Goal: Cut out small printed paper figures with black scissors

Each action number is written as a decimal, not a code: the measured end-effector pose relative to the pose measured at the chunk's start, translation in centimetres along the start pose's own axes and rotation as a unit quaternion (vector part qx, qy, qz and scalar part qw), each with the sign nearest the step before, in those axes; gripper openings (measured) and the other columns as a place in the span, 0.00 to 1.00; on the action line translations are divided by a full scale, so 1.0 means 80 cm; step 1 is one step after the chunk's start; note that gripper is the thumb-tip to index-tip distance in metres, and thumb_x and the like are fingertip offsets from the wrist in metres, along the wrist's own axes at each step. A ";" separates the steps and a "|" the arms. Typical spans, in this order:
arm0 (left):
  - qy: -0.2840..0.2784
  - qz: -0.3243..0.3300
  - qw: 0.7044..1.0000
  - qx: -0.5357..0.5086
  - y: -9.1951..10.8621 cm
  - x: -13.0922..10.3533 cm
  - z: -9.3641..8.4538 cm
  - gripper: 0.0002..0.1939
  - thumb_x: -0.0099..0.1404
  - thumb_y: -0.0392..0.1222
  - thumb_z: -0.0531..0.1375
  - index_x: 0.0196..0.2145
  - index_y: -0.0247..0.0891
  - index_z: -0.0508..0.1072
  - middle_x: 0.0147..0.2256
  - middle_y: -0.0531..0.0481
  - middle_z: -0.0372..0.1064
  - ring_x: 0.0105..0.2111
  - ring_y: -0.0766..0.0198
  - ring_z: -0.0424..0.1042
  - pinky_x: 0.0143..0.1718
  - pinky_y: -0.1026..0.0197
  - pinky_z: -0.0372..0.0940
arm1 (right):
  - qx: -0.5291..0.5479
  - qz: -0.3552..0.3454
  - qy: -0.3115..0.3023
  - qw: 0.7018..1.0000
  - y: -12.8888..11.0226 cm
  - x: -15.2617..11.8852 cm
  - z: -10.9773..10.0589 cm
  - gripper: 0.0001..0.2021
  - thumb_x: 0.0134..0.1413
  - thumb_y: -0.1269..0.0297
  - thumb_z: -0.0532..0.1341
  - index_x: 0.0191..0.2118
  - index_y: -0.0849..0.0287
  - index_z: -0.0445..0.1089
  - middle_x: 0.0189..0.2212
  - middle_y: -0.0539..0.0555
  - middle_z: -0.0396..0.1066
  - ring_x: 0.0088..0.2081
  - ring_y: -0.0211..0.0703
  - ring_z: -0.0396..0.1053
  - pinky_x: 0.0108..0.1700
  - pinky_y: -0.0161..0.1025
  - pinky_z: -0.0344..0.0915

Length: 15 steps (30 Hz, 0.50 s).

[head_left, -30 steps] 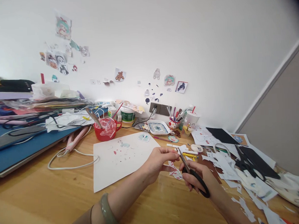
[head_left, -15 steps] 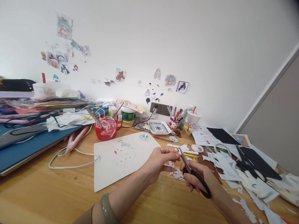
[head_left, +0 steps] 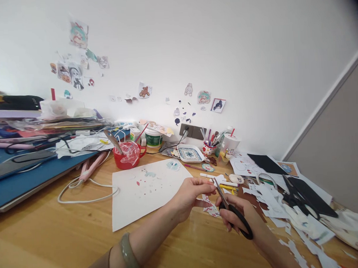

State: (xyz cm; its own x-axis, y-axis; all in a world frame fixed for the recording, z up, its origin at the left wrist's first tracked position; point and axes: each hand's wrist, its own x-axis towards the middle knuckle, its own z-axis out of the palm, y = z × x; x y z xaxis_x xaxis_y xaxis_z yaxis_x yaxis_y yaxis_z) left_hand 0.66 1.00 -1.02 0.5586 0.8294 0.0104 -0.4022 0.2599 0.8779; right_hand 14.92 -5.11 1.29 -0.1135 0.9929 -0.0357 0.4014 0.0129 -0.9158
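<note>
- The right hand (head_left: 240,212) is closed around the black loop handles of a pair of steel-bladed scissors (head_left: 231,208), fingers threaded through the loops, blades pointing up and away toward the wall.
- The left hand (head_left: 191,192) pinches a small printed paper cut-out with red and white patterning (head_left: 210,203) between thumb and fingertips, clamped on its upper edge; the cut-out hangs just above the wooden desk (head_left: 67,229), right beside the scissor blades (whether the blades actually bite the paper cannot be told).
- A pale green bangle (head_left: 129,256) sits on the left forearm.
- Just left of the hands lies a large white sheet of paper with small coloured marks (head_left: 142,191), flat on the desk.
- Behind that sheet stands a red mug stuffed with crumpled clear plastic (head_left: 128,155), and a white cable (head_left: 86,191) loops across the wood to its left.
- Near the wall sit a square patterned ceramic dish (head_left: 189,153) and a small spotted cup full of pens (head_left: 208,147).
- To the right, a heap of white paper scraps (head_left: 277,203) spreads over the desk, with a second pair of black scissors (head_left: 297,198) lying on it, well apart from the hands.
</note>
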 end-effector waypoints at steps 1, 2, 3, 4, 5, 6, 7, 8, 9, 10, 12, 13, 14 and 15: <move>0.002 0.000 1.000 0.001 0.000 0.000 0.000 0.11 0.45 0.43 0.64 0.25 0.34 0.70 0.26 0.51 0.65 0.27 0.68 0.63 0.26 0.66 0.60 | 0.004 0.000 0.000 1.000 0.000 0.001 0.000 0.07 0.41 0.63 0.58 0.28 0.58 0.59 0.15 0.43 0.58 0.16 0.32 0.57 0.19 0.31 0.56; 0.004 -0.001 1.000 0.002 0.000 0.000 0.000 0.11 0.44 0.43 0.64 0.25 0.34 0.70 0.26 0.51 0.65 0.27 0.68 0.63 0.26 0.66 0.60 | 0.008 0.000 -0.001 1.000 0.000 0.001 0.000 0.08 0.40 0.62 0.58 0.27 0.58 0.59 0.14 0.42 0.57 0.16 0.32 0.56 0.20 0.31 0.56; 0.007 -0.003 1.000 0.004 0.001 0.000 0.000 0.12 0.44 0.43 0.64 0.25 0.34 0.70 0.26 0.51 0.65 0.27 0.68 0.63 0.26 0.66 0.60 | 0.013 0.001 0.000 1.000 0.000 0.001 0.000 0.08 0.40 0.62 0.59 0.27 0.58 0.59 0.14 0.42 0.57 0.16 0.32 0.56 0.20 0.32 0.56; 0.008 -0.004 1.000 0.005 0.001 -0.001 0.000 0.12 0.44 0.43 0.64 0.25 0.34 0.70 0.26 0.51 0.65 0.27 0.68 0.63 0.26 0.66 0.60 | 0.016 0.003 0.003 1.000 -0.001 0.001 0.000 0.09 0.40 0.61 0.59 0.27 0.58 0.59 0.14 0.42 0.57 0.16 0.32 0.56 0.20 0.31 0.57; 0.007 -0.004 1.000 0.006 0.001 -0.001 0.000 0.12 0.44 0.44 0.64 0.25 0.34 0.70 0.26 0.51 0.65 0.27 0.68 0.63 0.26 0.66 0.60 | 0.019 0.008 0.004 1.000 -0.001 0.001 0.000 0.09 0.39 0.61 0.59 0.27 0.58 0.59 0.14 0.42 0.57 0.16 0.32 0.56 0.20 0.31 0.56; 0.006 -0.004 1.000 0.005 0.001 -0.001 0.000 0.12 0.44 0.44 0.64 0.25 0.34 0.71 0.26 0.51 0.65 0.27 0.68 0.63 0.26 0.66 0.60 | 0.021 0.012 0.005 1.000 -0.001 0.001 0.000 0.09 0.39 0.61 0.59 0.27 0.58 0.59 0.13 0.42 0.57 0.16 0.32 0.56 0.19 0.31 0.56; 0.006 -0.003 1.000 0.004 0.001 -0.001 0.000 0.11 0.44 0.43 0.64 0.25 0.34 0.71 0.26 0.51 0.65 0.27 0.68 0.63 0.26 0.66 0.60 | 0.023 0.017 0.006 1.000 -0.001 0.002 0.000 0.09 0.39 0.60 0.59 0.27 0.58 0.59 0.13 0.42 0.57 0.16 0.32 0.56 0.19 0.31 0.56; 0.006 -0.003 1.000 0.003 0.001 -0.001 0.000 0.11 0.44 0.43 0.64 0.25 0.34 0.71 0.26 0.51 0.65 0.27 0.68 0.62 0.26 0.66 0.60 | 0.024 0.021 0.007 0.999 -0.001 0.002 0.000 0.09 0.39 0.60 0.59 0.27 0.58 0.59 0.14 0.42 0.57 0.16 0.32 0.56 0.19 0.31 0.56; 0.006 -0.002 1.000 0.002 0.001 -0.001 0.000 0.11 0.44 0.43 0.64 0.25 0.34 0.71 0.25 0.51 0.65 0.27 0.68 0.63 0.26 0.66 0.60 | 0.027 0.023 0.007 0.999 0.000 0.002 0.000 0.09 0.38 0.61 0.59 0.27 0.58 0.60 0.14 0.42 0.58 0.16 0.32 0.57 0.19 0.31 0.56; 0.006 -0.002 1.000 0.002 0.002 -0.001 0.000 0.11 0.44 0.43 0.64 0.25 0.34 0.71 0.25 0.51 0.65 0.27 0.68 0.63 0.26 0.65 0.60 | 0.028 0.024 0.006 0.999 0.000 0.002 0.000 0.09 0.38 0.61 0.59 0.27 0.58 0.60 0.14 0.42 0.58 0.16 0.32 0.57 0.19 0.31 0.56; 0.004 -0.004 1.000 0.003 0.002 -0.001 0.000 0.11 0.44 0.43 0.64 0.25 0.34 0.71 0.25 0.51 0.65 0.27 0.67 0.64 0.26 0.65 0.59 | 0.029 0.024 0.006 0.999 0.002 0.002 0.000 0.09 0.37 0.61 0.59 0.27 0.58 0.60 0.14 0.42 0.58 0.16 0.32 0.57 0.19 0.31 0.56; 0.004 -0.004 1.000 0.003 0.002 -0.001 0.000 0.11 0.44 0.43 0.64 0.25 0.34 0.71 0.25 0.51 0.65 0.27 0.67 0.64 0.26 0.65 0.59 | 0.028 0.024 0.006 0.999 0.002 0.002 0.000 0.09 0.37 0.61 0.59 0.27 0.58 0.60 0.14 0.42 0.58 0.15 0.32 0.57 0.19 0.31 0.56; 0.004 -0.004 1.000 0.004 0.002 -0.001 0.000 0.11 0.44 0.43 0.64 0.25 0.34 0.71 0.25 0.51 0.65 0.27 0.67 0.64 0.26 0.65 0.59 | 0.027 0.024 0.007 0.999 0.002 0.003 0.000 0.09 0.37 0.60 0.59 0.27 0.58 0.60 0.14 0.42 0.57 0.15 0.32 0.57 0.19 0.31 0.56; 0.005 -0.005 1.000 0.004 0.002 -0.001 0.000 0.11 0.44 0.43 0.64 0.25 0.34 0.71 0.26 0.51 0.65 0.27 0.67 0.63 0.26 0.65 0.59 | 0.025 0.023 0.007 0.999 0.003 0.003 0.000 0.10 0.37 0.60 0.59 0.26 0.58 0.60 0.14 0.42 0.57 0.15 0.32 0.57 0.19 0.31 0.56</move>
State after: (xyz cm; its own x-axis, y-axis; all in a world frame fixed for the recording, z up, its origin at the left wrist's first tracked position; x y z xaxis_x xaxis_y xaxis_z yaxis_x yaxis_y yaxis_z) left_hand 0.53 0.99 -0.85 0.5555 0.8315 -0.0029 -0.3911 0.2644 0.8815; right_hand 15.01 -4.90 1.09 -0.0824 0.9939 -0.0733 0.3601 -0.0389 -0.9321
